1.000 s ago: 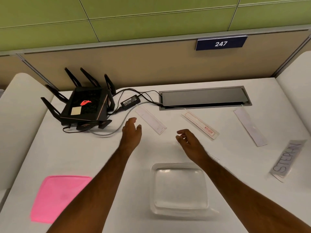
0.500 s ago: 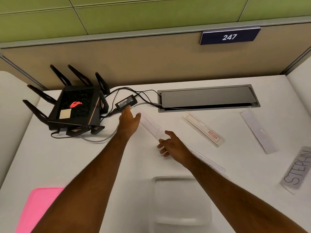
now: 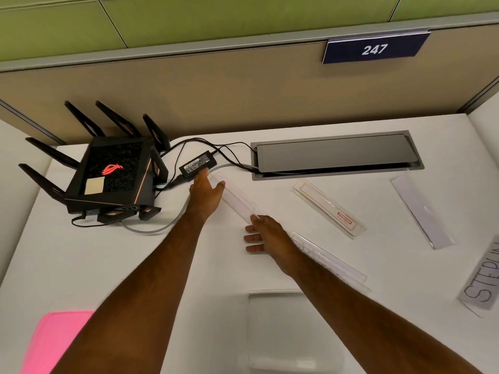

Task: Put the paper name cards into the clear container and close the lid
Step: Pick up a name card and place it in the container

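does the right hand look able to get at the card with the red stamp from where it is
Probably yes: the right hand lies open on the desk, and the red-stamped card lies flat just beyond it with nothing between them.

A white desk (image 3: 81, 265) carries a black router (image 3: 108, 182) at ten o'clock with a power brick (image 3: 198, 166) beside it and a grey cable hatch (image 3: 334, 155) at one o'clock. Five name cards (image 3: 329, 209) lie from centre to three o'clock. A clear container (image 3: 294, 333) sits at six, a pink lid (image 3: 54, 344) at eight.

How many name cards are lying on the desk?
5: one between the hands, one under the right forearm, the red-printed one, a blank one, and STEPHEN at the right edge.
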Motion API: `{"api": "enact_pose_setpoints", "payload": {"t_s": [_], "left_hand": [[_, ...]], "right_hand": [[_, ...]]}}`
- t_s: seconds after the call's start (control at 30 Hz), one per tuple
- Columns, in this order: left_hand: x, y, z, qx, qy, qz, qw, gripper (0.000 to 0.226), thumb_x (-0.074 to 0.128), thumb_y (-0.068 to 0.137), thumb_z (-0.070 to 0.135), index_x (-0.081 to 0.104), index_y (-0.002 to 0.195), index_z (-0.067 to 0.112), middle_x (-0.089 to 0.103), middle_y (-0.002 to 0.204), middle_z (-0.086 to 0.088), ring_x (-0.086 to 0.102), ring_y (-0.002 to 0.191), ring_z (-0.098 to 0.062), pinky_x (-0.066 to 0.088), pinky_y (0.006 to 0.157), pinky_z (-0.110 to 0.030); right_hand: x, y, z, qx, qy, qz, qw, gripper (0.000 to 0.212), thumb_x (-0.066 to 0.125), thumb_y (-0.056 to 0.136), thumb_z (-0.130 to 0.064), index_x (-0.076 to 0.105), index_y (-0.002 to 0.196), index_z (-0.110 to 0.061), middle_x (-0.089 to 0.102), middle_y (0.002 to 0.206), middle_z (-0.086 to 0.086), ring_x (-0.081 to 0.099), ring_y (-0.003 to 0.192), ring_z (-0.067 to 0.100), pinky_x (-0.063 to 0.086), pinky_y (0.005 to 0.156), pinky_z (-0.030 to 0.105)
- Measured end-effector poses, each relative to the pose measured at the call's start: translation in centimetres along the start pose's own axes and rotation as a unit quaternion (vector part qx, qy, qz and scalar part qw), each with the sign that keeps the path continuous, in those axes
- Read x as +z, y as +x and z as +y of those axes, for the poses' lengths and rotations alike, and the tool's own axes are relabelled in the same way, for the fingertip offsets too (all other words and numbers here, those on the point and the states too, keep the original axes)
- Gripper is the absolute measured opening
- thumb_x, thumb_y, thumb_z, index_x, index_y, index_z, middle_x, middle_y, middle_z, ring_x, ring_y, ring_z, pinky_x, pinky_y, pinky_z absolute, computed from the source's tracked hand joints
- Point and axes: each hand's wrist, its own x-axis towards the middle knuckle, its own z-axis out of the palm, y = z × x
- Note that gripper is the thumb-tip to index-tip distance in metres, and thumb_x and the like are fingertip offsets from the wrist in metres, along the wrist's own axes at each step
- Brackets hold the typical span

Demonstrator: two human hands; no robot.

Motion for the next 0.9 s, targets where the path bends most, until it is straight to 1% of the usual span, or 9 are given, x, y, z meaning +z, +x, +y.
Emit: {"api": "enact_pose_setpoints", "payload": {"t_s": [0.1,0.2,0.37,0.5,0.57,0.67,0.77,0.83,0.9], "left_hand": [[-0.1,-0.3,0.1,-0.006,-0.019,0.008,1.000,0.066,0.064,0.096,0.029,0.031,0.153,0.017,0.037,0.156,-0.009,0.037,0.142,-0.031,0.039,0.113,-0.050],[-0.3,-0.9,0.3,-0.010,-0.049,0.014,0.999,0.064,0.064,0.096,0.026,0.033,0.151,0.016,0.039,0.155,-0.009,0.040,0.141,-0.030,0.040,0.112,-0.049],[-0.8,-2.7,1.2,-0.019,-0.112,0.028,0.993,0.065,0.065,0.096,0.026,0.033,0.151,0.017,0.038,0.156,-0.008,0.041,0.140,-0.029,0.042,0.111,-0.044],[-1.3,-4.9,1.8,-0.027,-0.169,0.037,0.985,0.059,0.064,0.096,0.027,0.035,0.148,0.019,0.042,0.152,-0.006,0.048,0.133,-0.026,0.043,0.096,-0.032],[-1.7,-5.9,1.9,-0.039,-0.188,0.047,0.980,0.052,0.064,0.096,0.029,0.041,0.141,0.020,0.047,0.146,-0.005,0.053,0.123,-0.022,0.047,0.096,-0.034],[-2.4,-7.4,1.9,-0.042,-0.209,0.058,0.975,0.036,0.065,0.094,0.030,0.049,0.126,0.022,0.053,0.137,-0.004,0.058,0.119,-0.025,0.052,0.100,-0.047],[-2.9,-8.8,1.9,-0.037,-0.234,0.071,0.969,0.027,0.067,0.092,0.031,0.053,0.114,0.025,0.057,0.128,0.000,0.060,0.114,-0.021,0.054,0.097,-0.044],[-3.1,-10.0,1.9,-0.040,-0.258,0.076,0.962,0.024,0.070,0.090,0.029,0.055,0.109,0.028,0.059,0.122,0.001,0.063,0.106,-0.015,0.055,0.093,-0.039],[-3.2,-11.0,1.7,-0.049,-0.288,0.077,0.953,0.024,0.072,0.088,0.027,0.057,0.106,0.028,0.062,0.118,0.002,0.066,0.102,-0.015,0.057,0.092,-0.040]], "right_hand": [[0.1,-0.1,0.0,-0.005,0.005,0.004,1.000,0.040,0.055,0.103,-0.037,0.054,0.132,-0.010,0.063,0.126,0.018,0.069,0.101,0.030,0.063,0.076,0.040],[-0.1,-0.4,-0.1,-0.014,0.009,0.011,1.000,0.039,0.056,0.102,-0.036,0.055,0.131,-0.010,0.063,0.126,0.018,0.069,0.101,0.030,0.062,0.076,0.039],[-0.7,-1.5,-0.1,-0.036,0.006,0.017,0.999,0.035,0.052,0.104,-0.031,0.057,0.130,-0.006,0.063,0.128,0.022,0.065,0.115,0.039,0.061,0.076,0.038],[-1.5,-3.2,-0.2,-0.054,0.019,0.024,0.998,0.030,0.048,0.106,-0.029,0.060,0.123,-0.008,0.065,0.125,0.024,0.068,0.103,0.036,0.061,0.078,0.046],[-2.0,-4.2,-0.4,-0.062,0.011,0.022,0.998,0.031,0.045,0.107,-0.032,0.060,0.122,-0.008,0.066,0.121,0.021,0.070,0.099,0.034,0.062,0.074,0.046],[-2.8,-5.8,-0.7,-0.084,0.008,0.040,0.996,0.036,0.044,0.107,-0.030,0.056,0.130,-0.005,0.067,0.119,0.021,0.071,0.095,0.032,0.064,0.061,0.038],[-3.5,-7.4,-0.9,-0.100,0.007,0.056,0.993,0.034,0.045,0.107,-0.030,0.059,0.128,-0.006,0.069,0.116,0.019,0.072,0.094,0.029,0.063,0.058,0.036],[-4.0,-8.4,-1.0,-0.111,0.001,0.055,0.992,0.033,0.047,0.107,-0.030,0.059,0.127,-0.007,0.070,0.116,0.017,0.072,0.097,0.030,0.064,0.060,0.036],[-4.5,-9.3,-1.0,-0.121,-0.002,0.057,0.991,0.031,0.048,0.106,-0.029,0.060,0.125,-0.007,0.070,0.116,0.016,0.072,0.099,0.031,0.063,0.062,0.037]]}}
